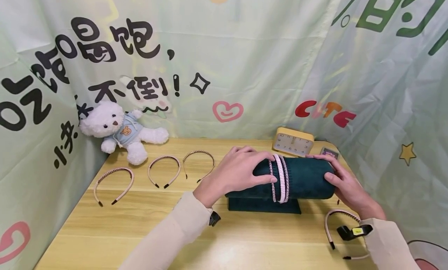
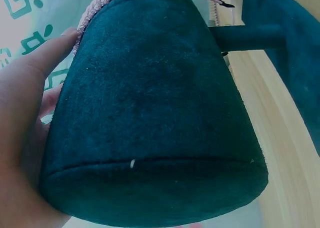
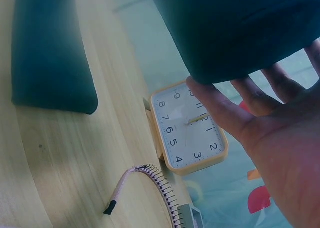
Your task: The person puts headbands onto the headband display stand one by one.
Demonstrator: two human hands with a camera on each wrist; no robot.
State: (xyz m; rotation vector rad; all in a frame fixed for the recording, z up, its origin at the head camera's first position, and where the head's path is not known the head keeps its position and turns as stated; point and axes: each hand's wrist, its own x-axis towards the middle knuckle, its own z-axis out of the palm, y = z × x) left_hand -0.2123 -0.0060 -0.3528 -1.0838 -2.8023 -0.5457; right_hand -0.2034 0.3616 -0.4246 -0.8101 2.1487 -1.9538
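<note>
Left hand (image 1: 234, 173) laid flat over the fuzzy dark green velvet roll (image 1: 304, 178), fingers relaxed, touching the pink headbands (image 1: 280, 178) looped round it. Right hand (image 1: 344, 182) cupping the roll's far end, fingers spread loose. Roll sitting on its stand (image 1: 264, 205), mid wooden table (image 1: 140, 231), yellow clock (image 1: 293, 142) right behind.

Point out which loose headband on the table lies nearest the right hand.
The pink headband at the table's front right corner, beside the right hand's wrist; the other three lie far left, near the teddy bear.
</note>
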